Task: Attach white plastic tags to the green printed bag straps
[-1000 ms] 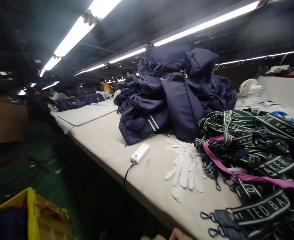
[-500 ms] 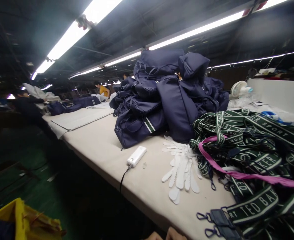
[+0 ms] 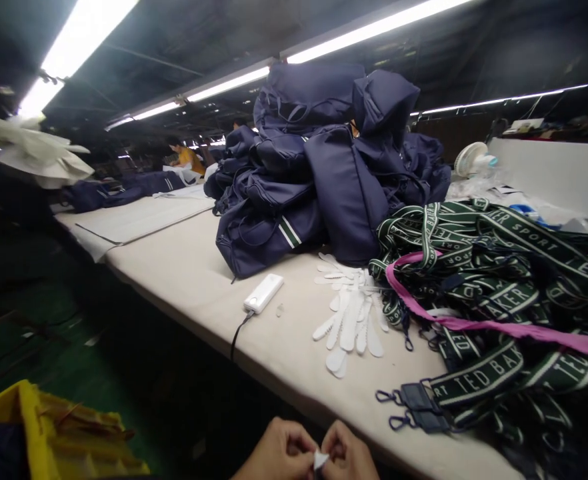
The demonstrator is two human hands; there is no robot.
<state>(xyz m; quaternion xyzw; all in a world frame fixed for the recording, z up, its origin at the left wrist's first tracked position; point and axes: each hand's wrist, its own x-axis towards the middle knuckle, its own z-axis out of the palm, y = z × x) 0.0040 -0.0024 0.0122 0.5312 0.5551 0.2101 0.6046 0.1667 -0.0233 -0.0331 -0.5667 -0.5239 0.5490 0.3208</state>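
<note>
At the bottom of the view, in front of the table edge, my left hand and my right hand meet fingertip to fingertip. Both pinch a small white piece, perhaps paper or plastic; its lower part runs out of the picture. On the table beyond them lies a loose pile of white toothed strips. To the right are heaped green straps with white lettering and dark metal clips. A pink strip lies across the straps.
Navy bags are stacked high on the table. A white power bank with a black cable lies near the edge. A yellow crate stands at lower left. Behind are a small fan, a person in yellow and pale sheets at far left.
Both hands have risen further into view, and the white piece between them now shows. The camera has tilted down and turned slightly; pale sheets at far left look nearer.
</note>
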